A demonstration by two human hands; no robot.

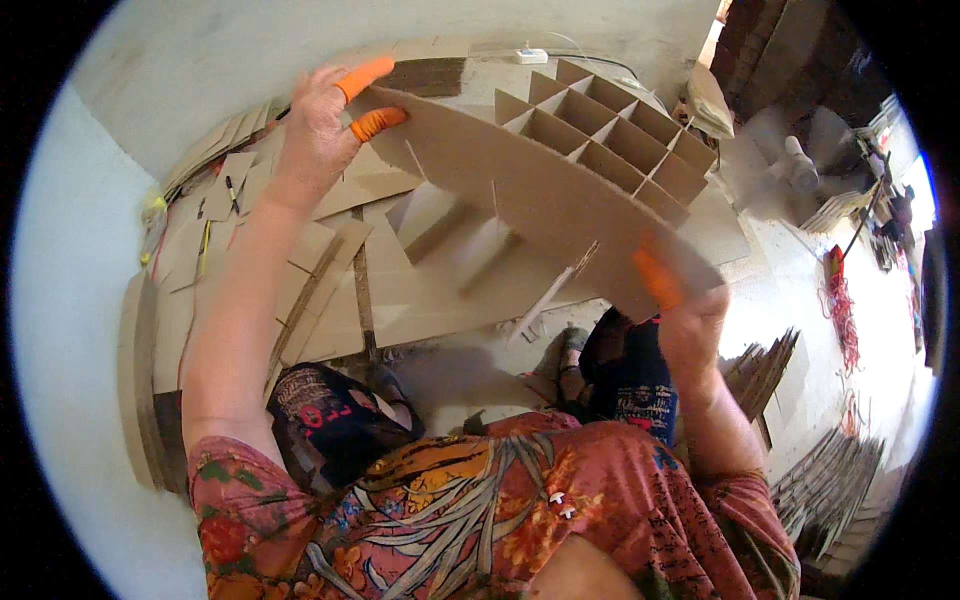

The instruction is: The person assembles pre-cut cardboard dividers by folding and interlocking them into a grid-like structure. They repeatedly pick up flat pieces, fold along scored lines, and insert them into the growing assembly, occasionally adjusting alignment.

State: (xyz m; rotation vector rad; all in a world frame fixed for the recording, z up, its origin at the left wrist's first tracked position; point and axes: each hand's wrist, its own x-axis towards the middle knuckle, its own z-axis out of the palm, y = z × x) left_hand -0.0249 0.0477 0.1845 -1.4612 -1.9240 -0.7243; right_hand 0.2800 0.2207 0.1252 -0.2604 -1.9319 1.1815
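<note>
A long brown cardboard divider strip [540, 195] is stretched slantwise between my hands, its left end farther away than its right. My left hand [325, 125], with orange finger covers on thumb and forefinger, pinches the far left end. At the near right end, my right hand [692, 305] grips the strip; its fingers are partly hidden and blurred. Shorter cardboard pieces [440, 222] stand below the strip; whether they are slotted into it I cannot tell. Just beyond it sits an assembled cardboard grid [605, 130] with several square cells.
Flat cardboard sheets [400, 310] cover the surface before me. A marker pen [232, 195] lies at the left. Stacked cardboard strips [830, 490] are at the lower right, red string [840, 310] above them. A white power socket block [531, 56] is near the back wall.
</note>
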